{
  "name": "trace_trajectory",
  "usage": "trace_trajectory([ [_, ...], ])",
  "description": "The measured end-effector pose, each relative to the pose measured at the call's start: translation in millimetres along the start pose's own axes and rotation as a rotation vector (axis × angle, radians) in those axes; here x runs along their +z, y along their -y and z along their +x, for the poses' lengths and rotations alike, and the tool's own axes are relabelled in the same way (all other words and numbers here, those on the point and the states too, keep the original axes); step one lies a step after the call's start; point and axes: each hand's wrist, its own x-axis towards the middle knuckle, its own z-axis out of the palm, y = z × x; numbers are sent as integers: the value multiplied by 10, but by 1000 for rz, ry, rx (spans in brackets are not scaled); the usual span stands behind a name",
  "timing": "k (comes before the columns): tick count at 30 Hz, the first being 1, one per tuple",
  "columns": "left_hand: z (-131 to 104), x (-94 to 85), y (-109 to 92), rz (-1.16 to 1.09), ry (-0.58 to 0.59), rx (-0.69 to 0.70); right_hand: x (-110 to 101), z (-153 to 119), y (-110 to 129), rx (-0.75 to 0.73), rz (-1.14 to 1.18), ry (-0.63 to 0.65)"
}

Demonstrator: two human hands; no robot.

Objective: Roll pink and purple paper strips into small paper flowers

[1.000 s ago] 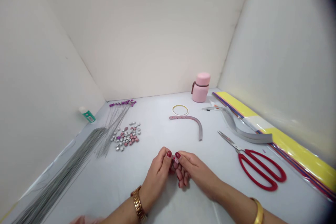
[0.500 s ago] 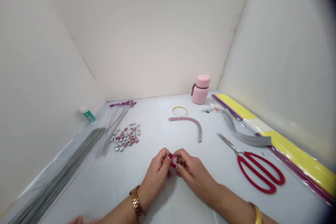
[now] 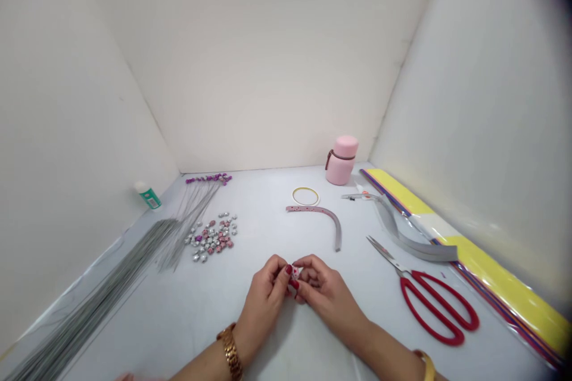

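Star-like piece [image 3: 295, 272] between fingertips of 2 hands, left [image 3: 267, 290] and right [image 3: 328, 293].

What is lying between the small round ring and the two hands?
A curved pinkish strip lies there, its spotted end near the ring, beyond the left hand and right hand; the head view shows it.

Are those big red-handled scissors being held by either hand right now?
No, the scissors lie on the table, apart from both hands.
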Motion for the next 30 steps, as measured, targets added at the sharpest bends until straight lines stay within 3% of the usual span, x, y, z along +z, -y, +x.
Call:
trace_trajectory([
  [3, 8, 7, -2, 80, -90, 4, -7, 11, -11, 65, 87, 15],
  [6, 9, 4, -8, 118, -102, -6, -9, 9, -5, 81, 70, 58],
  [16, 118, -46, -6, -332, 99, -151, -35, 6, 27, -8, -78, 33],
  [21, 151, -29, 14, -428, 107, -205, -51, 13, 11, -4, -33, 45],
  [26, 68, -5, 35, -102, -43, -61, -58, 28, -40, 121, 68, -15],
  [30, 5, -12, 26, 162, 11, 106, -43, 38, -43, 156, 144, 27],
])
